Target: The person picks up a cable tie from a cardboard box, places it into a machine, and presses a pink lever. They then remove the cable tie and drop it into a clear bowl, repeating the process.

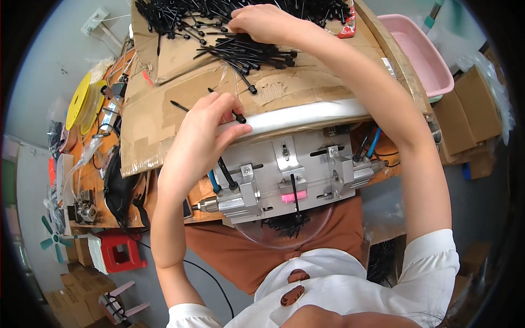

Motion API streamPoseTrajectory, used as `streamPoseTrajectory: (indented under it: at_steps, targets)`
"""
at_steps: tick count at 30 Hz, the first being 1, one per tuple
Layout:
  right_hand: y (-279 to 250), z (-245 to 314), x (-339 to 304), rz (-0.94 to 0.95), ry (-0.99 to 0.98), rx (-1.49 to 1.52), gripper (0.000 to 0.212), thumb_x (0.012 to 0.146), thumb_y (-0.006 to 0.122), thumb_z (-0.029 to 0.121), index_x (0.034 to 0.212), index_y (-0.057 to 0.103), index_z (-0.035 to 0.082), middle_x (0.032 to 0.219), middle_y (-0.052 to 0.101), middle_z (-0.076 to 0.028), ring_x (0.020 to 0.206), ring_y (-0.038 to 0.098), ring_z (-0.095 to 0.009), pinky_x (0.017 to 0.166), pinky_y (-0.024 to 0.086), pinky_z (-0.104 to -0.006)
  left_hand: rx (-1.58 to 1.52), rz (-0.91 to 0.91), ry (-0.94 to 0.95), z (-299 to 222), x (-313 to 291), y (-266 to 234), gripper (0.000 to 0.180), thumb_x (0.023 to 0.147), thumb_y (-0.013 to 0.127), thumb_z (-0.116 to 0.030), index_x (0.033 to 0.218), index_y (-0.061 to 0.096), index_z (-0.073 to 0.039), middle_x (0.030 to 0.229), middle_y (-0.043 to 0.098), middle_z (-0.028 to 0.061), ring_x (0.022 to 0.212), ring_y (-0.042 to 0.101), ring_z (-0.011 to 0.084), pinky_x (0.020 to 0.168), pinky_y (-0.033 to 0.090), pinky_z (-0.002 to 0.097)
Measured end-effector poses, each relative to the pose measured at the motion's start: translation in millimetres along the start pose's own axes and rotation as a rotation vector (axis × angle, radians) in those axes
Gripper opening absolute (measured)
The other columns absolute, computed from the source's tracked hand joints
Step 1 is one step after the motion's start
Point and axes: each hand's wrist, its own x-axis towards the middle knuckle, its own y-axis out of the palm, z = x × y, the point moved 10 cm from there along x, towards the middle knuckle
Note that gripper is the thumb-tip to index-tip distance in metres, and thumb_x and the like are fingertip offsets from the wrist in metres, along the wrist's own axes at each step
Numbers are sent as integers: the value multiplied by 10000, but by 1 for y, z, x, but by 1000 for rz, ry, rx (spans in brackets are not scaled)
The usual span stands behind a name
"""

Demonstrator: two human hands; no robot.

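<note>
My left hand (198, 127) is closed near the cardboard's front edge, pinching a thin black rod with a knobbed end (239, 117) between thumb and fingers. Another dark rod (179, 105) pokes out beside its knuckles. My right hand (266, 24) reaches to the far side, its fingers curled together at the pile of black knobbed rods (188, 13); whatever they grip is hidden. Closer to me lies a looser bunch of the same rods (246, 53). Below my hands, a metal clamping fixture (273, 183) carries one black rod (296, 192) across a pink block (288, 198).
A clear bowl (322, 229) with black rods sits under the fixture, above my lap. A white padded strip (306, 115) edges the cardboard (147, 128). To the left are a yellow spool (79, 101) and a red stool (123, 251); a pink basin (418, 52) stands right.
</note>
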Motion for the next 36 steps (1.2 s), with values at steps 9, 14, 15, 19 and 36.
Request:
streamPoseTrajectory:
  at_steps: [9, 14, 15, 19, 36]
  targets:
    - [-30, 20, -65, 99, 210, 91, 91, 836, 611, 42, 926, 619, 27, 884, 643, -95, 839, 630, -290, 734, 496, -377, -380, -12, -60, 19, -1, -24, 130, 867, 646, -110, 952, 598, -23, 832, 555, -24, 759, 481, 58, 686, 395, 212]
    - [-56, -17, -91, -208, 502, 799, 105, 897, 552, 80, 965, 591, 10, 800, 599, -75, 752, 583, -146, 693, 489, -281, -722, -104, -56, 35, -1, -60, 163, 919, 620, -166, 999, 601, -25, 771, 529, -34, 722, 460, 55, 686, 371, 193]
    - [-52, -22, -102, -271, 648, 1084, 110, 861, 537, 31, 951, 595, 1, 777, 557, -94, 779, 590, -186, 719, 498, -309, -724, -102, -56, 35, -2, -59, 163, 919, 620, -166, 999, 601, -25, 771, 529, -34, 722, 460, 55, 686, 371, 193]
    - [-42, -14, -136, -244, 617, 939, 91, 864, 633, 107, 878, 657, 21, 838, 657, -76, 777, 619, -158, 716, 491, -298, -754, -94, -66, 29, -14, -48, 165, 915, 625, -149, 1017, 603, -22, 817, 531, -29, 757, 467, 55, 722, 381, 191]
    - [-76, 12, -185, -341, 683, 1144, 204, 938, 551, 95, 1103, 604, -14, 777, 589, -18, 695, 542, -69, 620, 441, -196, 35, -178, -46, -74, -149, 127, 748, 692, 704, 80, 1372, 395, 59, 922, 520, 120, 837, 481, 277, 752, 420, 370]
